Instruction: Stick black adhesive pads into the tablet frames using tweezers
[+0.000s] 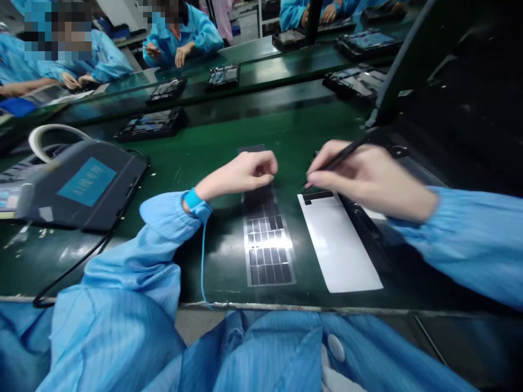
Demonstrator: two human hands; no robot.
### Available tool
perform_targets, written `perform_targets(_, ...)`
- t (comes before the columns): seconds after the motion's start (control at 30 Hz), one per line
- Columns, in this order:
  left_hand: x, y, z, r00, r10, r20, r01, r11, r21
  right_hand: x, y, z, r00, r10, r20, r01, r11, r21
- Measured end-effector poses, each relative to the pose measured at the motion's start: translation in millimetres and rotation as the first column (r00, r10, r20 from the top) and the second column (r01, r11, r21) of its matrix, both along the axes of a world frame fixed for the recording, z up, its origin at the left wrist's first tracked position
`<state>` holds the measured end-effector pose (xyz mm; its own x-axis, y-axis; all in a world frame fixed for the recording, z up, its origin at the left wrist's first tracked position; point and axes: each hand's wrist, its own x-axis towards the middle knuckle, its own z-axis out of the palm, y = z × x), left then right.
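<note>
My right hand (355, 169) grips slim black tweezers (341, 157) whose tip points down at the top of a white backing sheet (341, 245). That sheet has a few black adhesive pieces (318, 197) along its upper end. My left hand (249, 171), with a blue band (194, 198) and cord at the wrist, hovers over a clear sheet (269, 267) of black rectangular stickers. Its fingers are curled in with thumb and forefinger near each other; whether anything sits between them is hidden. Both sheets lie on the green bench.
A dark grey machine (93, 185) with a blue label stands left, its black cable (77, 267) running to the bench edge. Opened laptop-like units (151, 124) line the conveyor beyond. A dark raised panel (408, 65) blocks the right side. Co-workers (180, 38) in blue sit opposite.
</note>
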<state>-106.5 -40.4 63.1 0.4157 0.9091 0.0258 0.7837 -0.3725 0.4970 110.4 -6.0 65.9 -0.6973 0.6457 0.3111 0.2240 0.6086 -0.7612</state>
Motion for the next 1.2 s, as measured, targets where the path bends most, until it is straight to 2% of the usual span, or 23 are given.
perform_targets(0.03, -13.4, 1.2, 0.7, 0.999, 0.019, -0.033, -0.023, 0.994, -0.106, -12.1, -1.2, -5.8, 0.996, 0.085, 0.040, -0.082, 0.995, -0.058)
perform_targets(0.1, -31.6, 3.8, -2.3, 0.996, 0.003, -0.092, -0.029, 0.958, -0.285, -34.6, -2.1, -18.7, 0.982, 0.169, 0.086, -0.157, 0.978, -0.138)
perform_targets(0.2, -38.0, 9.0, -11.7, 0.983, -0.046, -0.175, -0.023, 0.926, -0.376, -56.4, -0.9, -32.5, 0.985, 0.147, 0.093, -0.137, 0.984, -0.113)
perform_targets(0.3, -31.7, 13.5, -18.1, 0.962, -0.048, -0.270, -0.053, 0.933, -0.357, -61.4, 0.2, -37.6, 0.988, 0.141, 0.068, -0.138, 0.989, -0.050)
perform_targets(0.4, -26.8, 15.1, -19.9, 0.949, -0.022, -0.316, -0.096, 0.930, -0.355, -58.0, 0.7, -40.3, 0.988, 0.154, 0.031, -0.147, 0.976, -0.162)
perform_targets(0.5, -26.1, 14.7, -19.8, 0.946, -0.013, -0.325, -0.110, 0.928, -0.357, -55.8, 1.8, -44.1, 0.997, 0.081, 0.013, -0.076, 0.970, -0.231)
perform_targets(0.67, -25.6, 13.3, -19.6, 0.941, -0.006, -0.338, -0.116, 0.933, -0.342, -57.5, 4.0, -47.5, 0.997, 0.080, -0.019, -0.082, 0.944, -0.321)
perform_targets(1.03, -27.7, 14.2, -24.7, 0.961, 0.027, -0.275, -0.116, 0.943, -0.313, -59.4, 2.8, -47.0, 0.998, 0.062, 0.020, -0.052, 0.941, -0.335)
perform_targets(1.13, -28.7, 14.9, -26.9, 0.968, 0.023, -0.249, -0.104, 0.942, -0.320, -60.0, 3.1, -35.9, 0.999, 0.034, -0.043, -0.046, 0.947, -0.319)
perform_targets(1.2, -29.8, 14.8, -26.3, 0.968, 0.022, -0.250, -0.103, 0.943, -0.317, -53.0, 7.6, -16.8, 0.991, -0.022, -0.132, -0.012, 0.968, -0.251)
